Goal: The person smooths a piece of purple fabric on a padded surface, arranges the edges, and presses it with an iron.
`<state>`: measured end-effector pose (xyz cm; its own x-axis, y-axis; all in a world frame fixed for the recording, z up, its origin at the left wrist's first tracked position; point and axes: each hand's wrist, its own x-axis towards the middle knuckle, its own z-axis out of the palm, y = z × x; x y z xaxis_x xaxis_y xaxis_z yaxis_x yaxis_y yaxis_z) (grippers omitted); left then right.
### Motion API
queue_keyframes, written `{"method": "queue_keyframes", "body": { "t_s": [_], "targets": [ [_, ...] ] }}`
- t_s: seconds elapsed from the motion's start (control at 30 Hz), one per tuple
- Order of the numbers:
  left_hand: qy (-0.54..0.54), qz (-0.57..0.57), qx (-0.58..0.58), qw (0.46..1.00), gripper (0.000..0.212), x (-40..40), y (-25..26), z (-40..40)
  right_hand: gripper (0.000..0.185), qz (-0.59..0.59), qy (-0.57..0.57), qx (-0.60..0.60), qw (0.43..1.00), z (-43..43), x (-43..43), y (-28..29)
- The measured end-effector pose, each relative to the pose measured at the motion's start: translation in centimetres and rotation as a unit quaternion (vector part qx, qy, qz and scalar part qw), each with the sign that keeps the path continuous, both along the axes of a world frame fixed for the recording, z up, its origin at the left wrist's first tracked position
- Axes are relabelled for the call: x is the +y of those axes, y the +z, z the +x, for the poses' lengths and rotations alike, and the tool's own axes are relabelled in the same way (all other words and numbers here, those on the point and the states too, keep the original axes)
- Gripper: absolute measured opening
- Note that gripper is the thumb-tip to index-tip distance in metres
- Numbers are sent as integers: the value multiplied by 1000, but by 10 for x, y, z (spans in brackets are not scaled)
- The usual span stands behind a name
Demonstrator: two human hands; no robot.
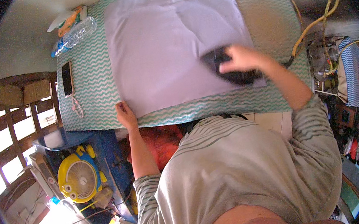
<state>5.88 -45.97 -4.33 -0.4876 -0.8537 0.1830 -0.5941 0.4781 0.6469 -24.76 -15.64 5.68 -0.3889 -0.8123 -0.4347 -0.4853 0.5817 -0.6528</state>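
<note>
A pale lilac cloth lies spread over the green-and-white zigzag table cover, with a few creases in its upper right part. My right hand grips a dark clothes iron, which rests over the cloth's lower right area; both are blurred. At the cloth's lower left corner, my left hand has its fingers closed on the edge. The iron's soleplate is hidden beneath its body.
A smartphone with a beaded strap, a clear plastic bottle and an orange packet lie along the left side. A yellow cord loops at the right. Below left stands a yellow toy-shaped fan.
</note>
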Motion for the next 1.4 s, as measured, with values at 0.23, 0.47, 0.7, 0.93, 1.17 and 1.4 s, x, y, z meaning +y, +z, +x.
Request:
{"method": "queue_keyframes", "body": {
  "t_s": [0.23, 0.47, 0.7, 0.93, 1.17, 1.4],
  "targets": [
    [33, -4, -70, 997, 23, 4, 9, -5, 51, 85, 23, 83, 993, 19, 46, 31],
    [55, 91, -105, 989, 61, -20, 5, 2, 49, 38, -315, 51, 947, -164, 97, 14],
    [-5, 292, -82, 953, 46, 12, 62, -18, 40, -137, -235, 476, 836, -116, 95, 20],
    [-21, 314, 32, 948, 35, 35, 93, -24, 41, -64, -303, 217, 926, 27, 121, -60],
    [-72, 340, 113, 931, 39, 41, 146, 37, 23, -214, -410, 97, 882, 78, 153, 9],
    [-79, 387, 29, 918, 26, 85, 104, 124, 20, -141, -450, 5, 882, 174, 224, -18]
  ]
}}
